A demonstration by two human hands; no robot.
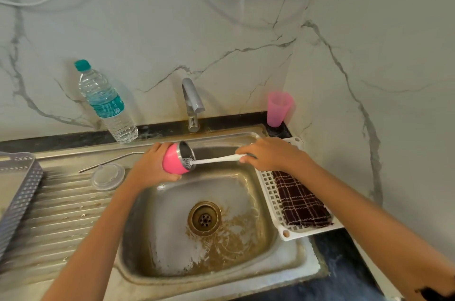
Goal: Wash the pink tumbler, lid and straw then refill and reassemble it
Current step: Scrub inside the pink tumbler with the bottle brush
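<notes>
My left hand [150, 167] grips the pink tumbler [173, 161] on its side over the sink's back left corner, its steel-rimmed mouth facing right. My right hand [268, 154] holds the handle of a white bottle brush [216, 159], whose bristle head sits inside the tumbler's mouth. The clear round lid [107, 176] lies flat on the ribbed drainboard, left of the tumbler. Just behind the lid lies the bent metal straw [110, 160], running along the drainboard.
The steel sink [172, 226] has a stained basin with a central drain [204, 219]. The tap [193, 103] stands behind it, no water running. A water bottle [105, 101] stands back left, a pink plastic cup [279, 108] back right. White tray [273, 192] with checked cloth [300, 199] at right; grey basket [17, 190] at left.
</notes>
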